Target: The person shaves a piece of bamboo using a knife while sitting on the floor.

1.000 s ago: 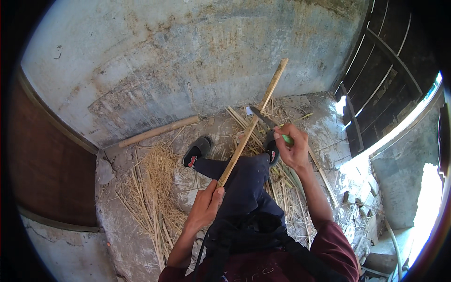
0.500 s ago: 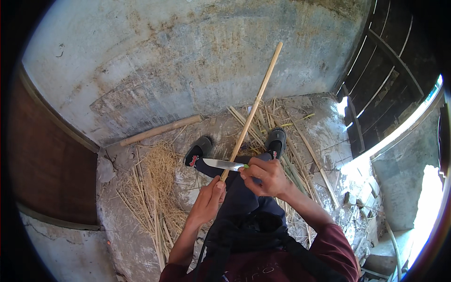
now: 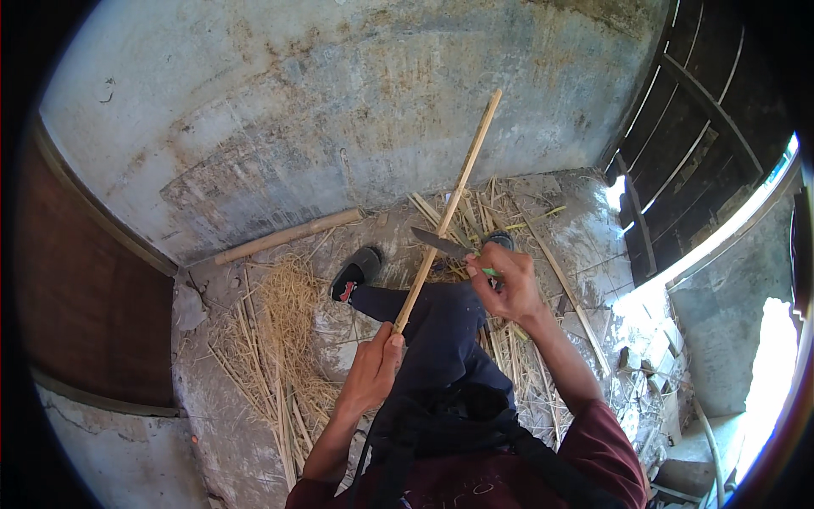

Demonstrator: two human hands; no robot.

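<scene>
My left hand (image 3: 371,366) is closed round the near end of a long, pale bamboo strip (image 3: 454,206). The strip slants up and away to the right, its far end raised in front of the wall. In my right hand (image 3: 509,282) is a knife (image 3: 443,243) with a green handle, most of it hidden by my fingers. Its blade lies across the strip about midway along, pointing left. Whether the edge bites into the strip cannot be made out.
A heap of pale shavings (image 3: 292,327) and thin strips lies on the floor at left. More split strips (image 3: 560,293) spread to the right of my feet. A thick bamboo pole (image 3: 292,235) rests along the wall base (image 3: 356,127). Rubble (image 3: 657,360) lies at right.
My right hand has moved the knife away from my left hand, farther up the strip, and the blade has turned. The strip's far end has dropped slightly; my left hand keeps its grip.
</scene>
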